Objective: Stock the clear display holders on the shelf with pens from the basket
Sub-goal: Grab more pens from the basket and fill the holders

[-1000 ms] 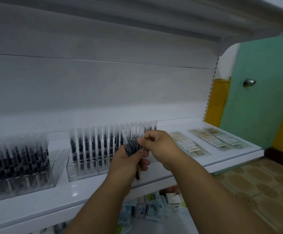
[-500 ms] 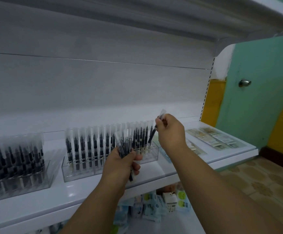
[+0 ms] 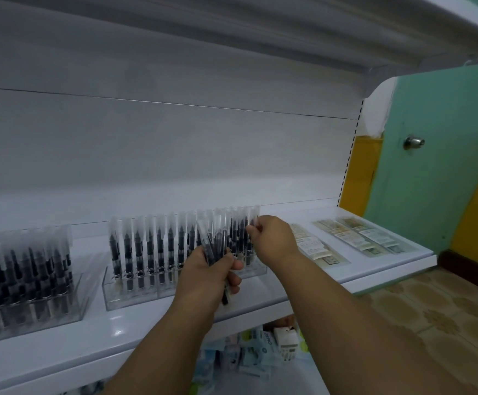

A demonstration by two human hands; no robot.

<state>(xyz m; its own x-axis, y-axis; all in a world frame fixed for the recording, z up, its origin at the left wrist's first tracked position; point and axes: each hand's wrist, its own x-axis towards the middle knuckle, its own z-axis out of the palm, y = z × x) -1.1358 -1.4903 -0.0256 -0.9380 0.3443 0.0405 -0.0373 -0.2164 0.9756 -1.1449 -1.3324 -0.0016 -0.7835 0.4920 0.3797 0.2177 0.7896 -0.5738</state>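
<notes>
White shelving fills the view, with a green wall and a doorknob (image 3: 413, 142) off to the right. On the shelf (image 3: 303, 292), a person's right hand (image 3: 275, 238) pinches the cap of a single pen (image 3: 254, 223) at the far right end of the middle clear display holder (image 3: 135, 292), where half a second ago the same hand held that pen raised and tilted above the row. The pen now stands nearly level with its neighbours, which suggests it is seated or almost seated in its slot; blur hides the base. The left hand (image 3: 208, 273) curls tightly around a bundle of pens (image 3: 215, 249) just in front of the holder, much as it did a moment before. This holder's rows look close to full, so the bundle probably holds more pens than it can take. To the left, well apart, a second holder (image 3: 30, 286) stands packed with dark pens. Flat packets (image 3: 360, 235) lie on the right part of the shelf. Below its edge, packaged goods (image 3: 263, 352) crowd a lower level; no basket is clearly visible.
</notes>
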